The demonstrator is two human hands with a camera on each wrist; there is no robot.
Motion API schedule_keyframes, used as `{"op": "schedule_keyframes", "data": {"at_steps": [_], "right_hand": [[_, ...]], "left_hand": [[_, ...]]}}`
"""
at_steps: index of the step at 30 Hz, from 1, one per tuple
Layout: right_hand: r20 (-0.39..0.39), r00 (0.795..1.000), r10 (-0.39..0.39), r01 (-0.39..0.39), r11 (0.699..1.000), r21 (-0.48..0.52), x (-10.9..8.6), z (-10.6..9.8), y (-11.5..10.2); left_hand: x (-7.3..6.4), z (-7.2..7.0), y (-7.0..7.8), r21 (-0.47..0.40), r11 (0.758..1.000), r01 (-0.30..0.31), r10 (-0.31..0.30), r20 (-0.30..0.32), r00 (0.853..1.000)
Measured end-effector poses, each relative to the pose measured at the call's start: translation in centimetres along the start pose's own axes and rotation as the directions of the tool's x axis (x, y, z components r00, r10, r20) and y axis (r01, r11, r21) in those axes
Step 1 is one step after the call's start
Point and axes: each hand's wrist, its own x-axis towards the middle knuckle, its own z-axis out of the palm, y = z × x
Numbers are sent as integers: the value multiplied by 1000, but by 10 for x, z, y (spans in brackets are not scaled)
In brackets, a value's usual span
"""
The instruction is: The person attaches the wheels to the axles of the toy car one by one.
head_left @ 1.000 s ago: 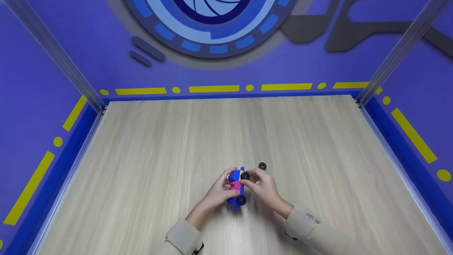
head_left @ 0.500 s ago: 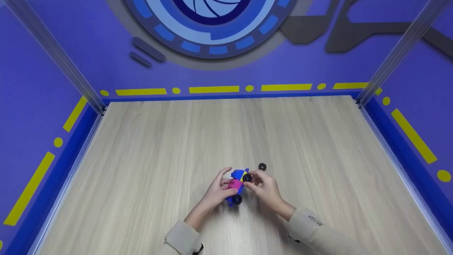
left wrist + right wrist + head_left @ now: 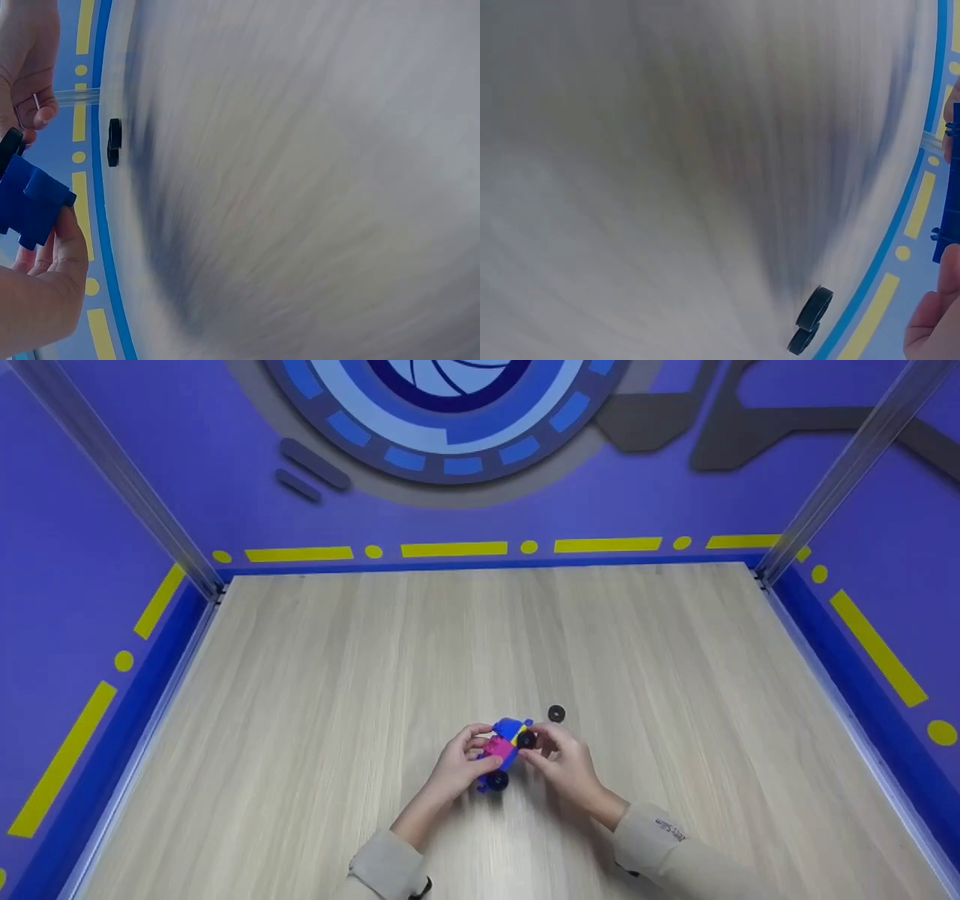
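A small toy car (image 3: pixel 501 748) in blue, pink and yellow is held over the table between both hands. My left hand (image 3: pixel 452 769) grips its body, thumb across the pink part. At the car's far end my right hand (image 3: pixel 568 761) pinches a black wheel (image 3: pixel 527 740) between thumb and fingers. Another black wheel (image 3: pixel 497 780) sits at the near end, below the left thumb. In the left wrist view the blue body (image 3: pixel 34 199) shows between the hands. The right wrist view catches only a blue edge (image 3: pixel 951 202) of it, above the right fingers.
Just beyond the right hand, a loose black wheel (image 3: pixel 556 713) lies on the wooden table (image 3: pixel 360 660). Both wrist views show two loose wheels (image 3: pixel 114 142) close together there. Blue-purple panels (image 3: pixel 465 521) with yellow marks bound the table at the back and sides.
The car has turned in the hands, its far end swinging right and its near end left. Both hands keep their hold; the left index finger has come down against the body.
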Motion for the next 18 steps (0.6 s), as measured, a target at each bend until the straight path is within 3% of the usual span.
{"op": "schedule_keyframes", "data": {"at_steps": [5, 13, 18], "right_hand": [[5, 1000, 11, -11, 1000, -6, -1, 0, -2], [-5, 999, -34, 34, 999, -18, -2, -8, -31], [-1, 1000, -28, 28, 1000, -8, -2, -10, -33]], "left_hand": [[1, 0, -1, 20, 1000, 2, -1, -21, 1000], [0, 1, 0, 56, 998, 0, 3, -47, 999], [-1, 1, 3, 66, 998, 1, 2, -49, 999]]}}
